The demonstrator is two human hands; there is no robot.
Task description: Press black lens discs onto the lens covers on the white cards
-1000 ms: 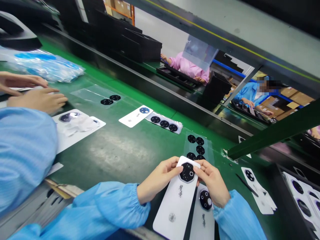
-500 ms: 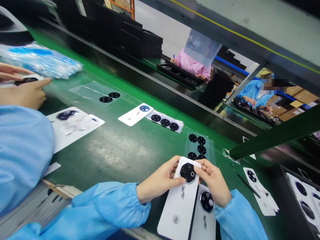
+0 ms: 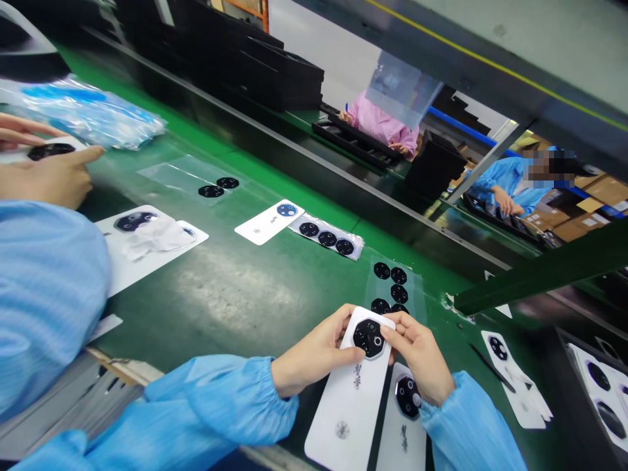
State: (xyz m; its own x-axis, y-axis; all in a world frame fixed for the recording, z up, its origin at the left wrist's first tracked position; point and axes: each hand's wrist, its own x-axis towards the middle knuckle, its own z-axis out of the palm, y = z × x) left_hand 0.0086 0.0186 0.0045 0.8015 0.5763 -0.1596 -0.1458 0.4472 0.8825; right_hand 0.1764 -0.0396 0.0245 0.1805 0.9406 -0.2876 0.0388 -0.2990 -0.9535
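Between my two hands is a white phone back cover [image 3: 343,409] with a black eight-sided camera lens plate [image 3: 367,338] near its top. My left hand [image 3: 314,353] grips its left edge, thumb on the plate's lower left rim. From the right, my right hand [image 3: 419,353] presses its thumb on the plate's right rim, with its fingers behind the cover. Under my right wrist a second white cover [image 3: 403,422] with a black lens plate lies on the green table. Just beyond my hands, a clear sheet [image 3: 417,288] carries several black lens plates [image 3: 399,294].
Farther left lie a white cover [image 3: 265,226], a strip of three lens plates [image 3: 328,239] and a sheet with two more [image 3: 210,191]. A co-worker's hands [image 3: 49,176] hold another cover. Black tweezers [image 3: 493,367] and a black tray [image 3: 564,392] are at right, near a green post [image 3: 540,268].
My hands keep the same grip on the cover, with hardly any movement. The view has shifted slightly, so the table's contents sit a little farther right.
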